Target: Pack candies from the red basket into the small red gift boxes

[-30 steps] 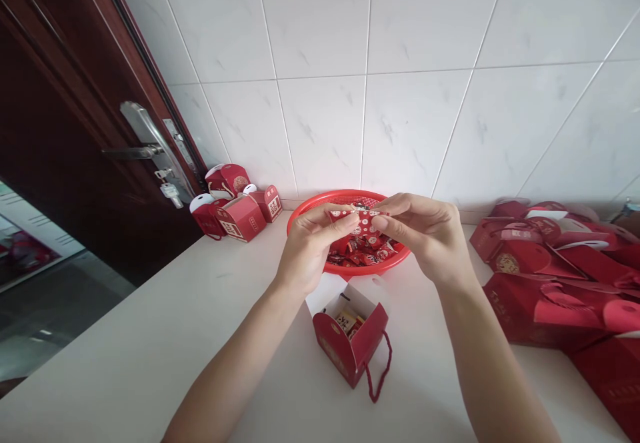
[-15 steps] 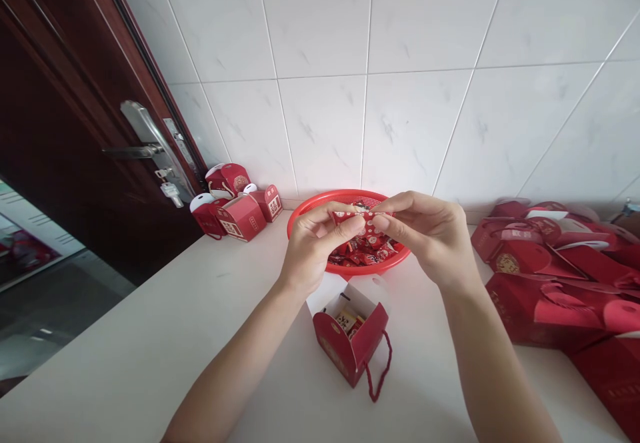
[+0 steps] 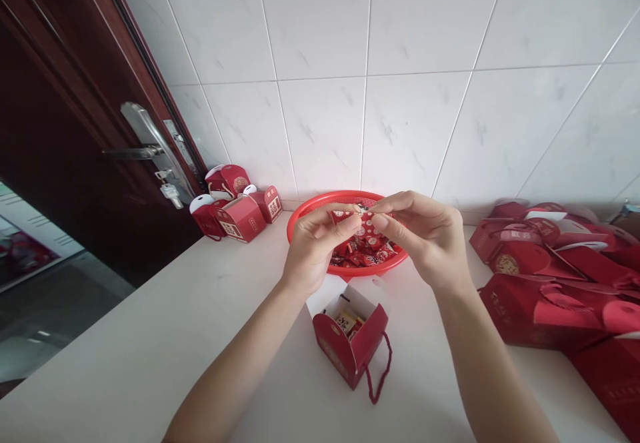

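Observation:
Between my two hands is a small red candy packet [image 3: 369, 231] with a white pattern, held over a basket. My left hand [image 3: 319, 240] pinches its left end between thumb and fingers. At the right end, my right hand [image 3: 425, 233] pinches it the same way. Behind and below sits the red plastic basket [image 3: 306, 210], with red-wrapped candies [image 3: 361, 256] inside. Nearer to me stands a red gift box [image 3: 345, 356] with its top open and white inner flaps showing. Some wrapped sweets [image 3: 346, 322] lie in it, and its red cord handle [image 3: 383, 383] hangs on the right side.
Several closed red gift boxes [image 3: 243, 216] stand at the back left by the wall. A large heap of red boxes [image 3: 545, 296] fills the right side of the white table [image 3: 200, 336]. A dark red door [image 3: 75, 96] with keys in its lock is at the left.
Both hands stay nearly in place with the packet between them. The fingers shift slightly, and a little more of the packet's front shows. The boxes and basket have not moved.

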Tool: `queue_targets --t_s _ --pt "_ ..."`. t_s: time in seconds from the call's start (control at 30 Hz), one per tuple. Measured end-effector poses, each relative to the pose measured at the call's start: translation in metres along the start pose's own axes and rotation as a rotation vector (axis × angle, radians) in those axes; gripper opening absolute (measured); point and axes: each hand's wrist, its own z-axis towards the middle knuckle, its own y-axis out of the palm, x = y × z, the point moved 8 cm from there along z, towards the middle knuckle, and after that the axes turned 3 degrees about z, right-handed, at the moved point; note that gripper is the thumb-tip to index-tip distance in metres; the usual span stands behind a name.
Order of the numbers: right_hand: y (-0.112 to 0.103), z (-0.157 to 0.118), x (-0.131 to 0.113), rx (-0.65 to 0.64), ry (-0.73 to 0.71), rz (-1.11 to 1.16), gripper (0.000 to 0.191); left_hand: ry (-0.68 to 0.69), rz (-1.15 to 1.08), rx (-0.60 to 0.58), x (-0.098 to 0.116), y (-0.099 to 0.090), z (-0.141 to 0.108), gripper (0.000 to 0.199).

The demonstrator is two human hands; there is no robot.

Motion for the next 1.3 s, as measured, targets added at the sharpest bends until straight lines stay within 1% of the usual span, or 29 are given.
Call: queue_targets --t_s 0.1,0.17,0.3,0.4,0.57,0.73,0.87,1.0,1.1,1.17,1.3 --pt "-0.007 0.0 -0.004 0.04 -0.046 -0.09 0.006 0.084 0.112 -0.019 0.006 -0.001 -0.001 0.014" --pt "-0.009 0.0 -0.007 0.05 -0.073 -0.11 0.002 0.151 0.195 -0.004 0.011 -0.001 -0.003 0.011" --pt "-0.005 0.001 -0.007 -0.01 -0.067 -0.109 0.003 0.223 0.328 -0.002 0.019 0.003 -0.006 0.011" --pt "-0.002 0.002 -0.009 -0.045 -0.069 -0.12 0.006 0.25 0.359 -0.002 0.021 0.005 -0.008 0.011" --pt "-0.001 0.002 -0.009 -0.053 -0.081 -0.096 0.006 0.223 0.291 0.027 0.015 0.003 -0.007 0.011" --pt "0.001 0.001 -0.002 -0.017 -0.004 -0.013 0.009 0.155 0.177 0.052 0.007 0.002 -0.007 0.011" --pt "0.006 0.0 0.002 0.023 0.033 0.037 0.008 0.136 0.12 0.089 0.003 0.0 -0.007 0.013" --pt "0.003 0.0 -0.001 0.053 0.01 -0.052 0.004 0.198 0.187 0.1 0.008 -0.001 -0.007 0.011" --pt "0.002 0.0 -0.007 0.0 -0.026 -0.156 0.004 0.244 0.259 0.092 0.014 0.0 -0.009 0.01" --pt "0.001 0.0 -0.011 -0.039 -0.057 -0.203 0.008 0.236 0.298 0.078 0.017 0.001 -0.009 0.009" --pt "0.001 0.0 -0.016 -0.059 -0.116 -0.272 0.013 0.236 0.394 0.03 0.023 0.004 -0.009 0.012"
